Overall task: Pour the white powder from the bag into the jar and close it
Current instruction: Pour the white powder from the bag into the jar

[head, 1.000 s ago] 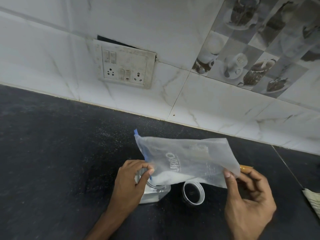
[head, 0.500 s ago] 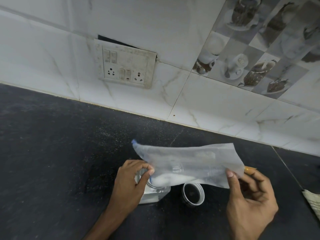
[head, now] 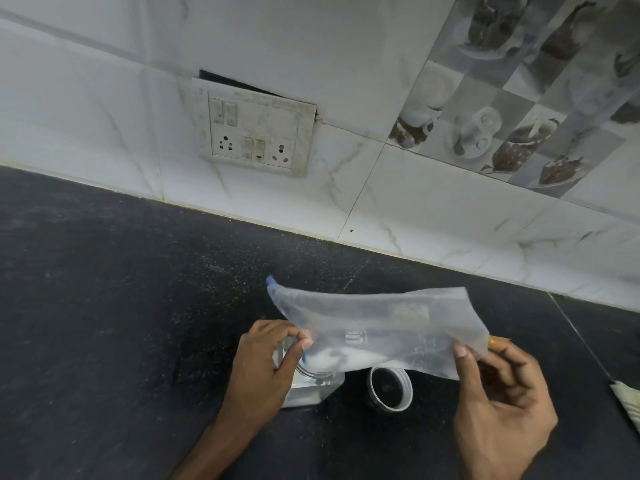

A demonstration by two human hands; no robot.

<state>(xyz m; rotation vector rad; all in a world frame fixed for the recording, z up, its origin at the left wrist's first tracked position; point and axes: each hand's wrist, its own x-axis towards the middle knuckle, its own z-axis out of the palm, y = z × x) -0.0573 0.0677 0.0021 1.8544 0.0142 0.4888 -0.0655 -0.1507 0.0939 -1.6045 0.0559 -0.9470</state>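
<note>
A clear plastic bag (head: 381, 323) with a blue zip strip is held tilted over a clear jar (head: 315, 386) on the dark counter. White powder (head: 343, 360) has gathered at the bag's lower left corner, right above the jar mouth. My left hand (head: 263, 368) pinches the bag's mouth edge by the jar. My right hand (head: 498, 403) pinches the bag's bottom right corner. The jar's lid (head: 389, 388) lies open side up just right of the jar. Some powder shows in the jar's bottom.
The black counter (head: 121, 323) runs back to a white tiled wall with a switch and socket panel (head: 254, 128). A folded paper (head: 628, 400) lies at the right edge. An orange tip (head: 498, 341) pokes out behind my right hand.
My right hand has lifted and flattened the bag, so its top edge dropped and the sheet lies more level. The powder has slid toward the jar end. My left hand stays put.
</note>
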